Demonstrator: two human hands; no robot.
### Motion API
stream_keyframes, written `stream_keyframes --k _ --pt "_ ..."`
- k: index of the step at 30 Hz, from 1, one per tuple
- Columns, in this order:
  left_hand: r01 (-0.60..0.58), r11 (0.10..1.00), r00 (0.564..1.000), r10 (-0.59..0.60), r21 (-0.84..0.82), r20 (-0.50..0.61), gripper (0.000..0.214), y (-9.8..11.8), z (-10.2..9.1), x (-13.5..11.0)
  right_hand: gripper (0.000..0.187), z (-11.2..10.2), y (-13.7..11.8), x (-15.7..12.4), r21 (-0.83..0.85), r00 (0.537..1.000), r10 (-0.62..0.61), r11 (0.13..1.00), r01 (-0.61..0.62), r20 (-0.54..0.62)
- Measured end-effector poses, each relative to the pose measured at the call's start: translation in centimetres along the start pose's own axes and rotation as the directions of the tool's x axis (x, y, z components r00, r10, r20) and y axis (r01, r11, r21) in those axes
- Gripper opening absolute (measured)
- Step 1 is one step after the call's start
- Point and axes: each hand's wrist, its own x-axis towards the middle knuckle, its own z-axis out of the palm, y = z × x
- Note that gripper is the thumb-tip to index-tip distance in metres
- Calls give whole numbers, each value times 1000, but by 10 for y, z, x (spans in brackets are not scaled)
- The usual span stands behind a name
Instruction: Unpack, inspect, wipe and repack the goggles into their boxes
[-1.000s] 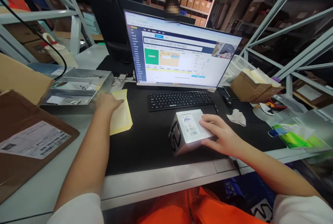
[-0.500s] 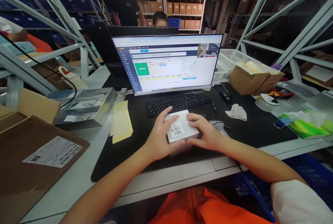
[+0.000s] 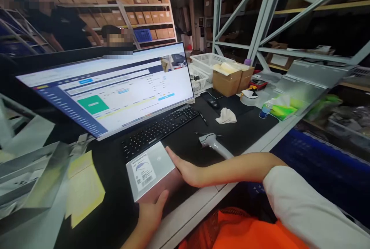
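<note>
A small silver-grey carton (image 3: 166, 166) with a white barcode label on its top is between my hands, above the black desk mat and just in front of the keyboard (image 3: 162, 131). My left hand (image 3: 152, 210) grips it from the near side, thumb on the front face; its other fingers are hidden by the carton. Along the right side lies my right hand (image 3: 185, 168), palm and fingers pressed to the carton. A grey handheld barcode scanner (image 3: 215, 145) rests on the mat to the right of that hand.
A lit monitor (image 3: 127, 91) stands behind the keyboard. Yellow label sheets (image 3: 83, 189) and a grey metal tray (image 3: 37, 181) are at left. A mouse (image 3: 213, 103), crumpled tissue (image 3: 226, 116), cardboard box (image 3: 227, 81) and white basket (image 3: 206, 64) are at right. Two people are behind the monitor.
My view has swung to the right. The carton has turned and come nearer; my left hand has moved to its near side, while my right hand has flattened along its right side.
</note>
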Motion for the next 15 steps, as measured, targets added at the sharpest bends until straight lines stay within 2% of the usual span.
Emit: stream_keyframes --k 2,4,5,6,7,9,11,13,15 --pt "56 998 998 -56 11 -10 78 -9 -4 -1 76 -28 -1 2 -19 1000 24 1000 -24 9" --pt "85 996 995 -84 11 -57 74 -16 -5 -4 61 -74 -10 13 -159 997 -22 987 10 -76" --pt "92 996 993 -91 14 -72 73 -20 -4 -6 52 -103 -16 21 -388 981 -96 921 23 -169" --pt "102 995 991 -100 15 -84 71 -22 -2 -8 40 -135 -22 32 -647 946 -166 760 -59 -280" --pt "118 993 989 -116 15 -93 69 -24 0 -10 34 -166 -28 43 -703 912 -182 696 -144 -367" --pt "164 986 982 -164 -6 -98 63 -25 5 -16 35 -224 -34 64 -731 855 -183 621 -282 -485" --pt "187 980 978 -193 -71 -84 57 -22 9 -21 42 -268 -31 82 -733 804 -171 548 -403 -570" --pt "162 971 981 -177 -176 -74 59 -17 12 -24 52 -295 -18 95 -725 777 -144 493 -481 -613" --pt "99 964 990 -121 -247 -77 74 -12 15 -22 57 -312 5 106 -733 777 -124 450 -510 -617"
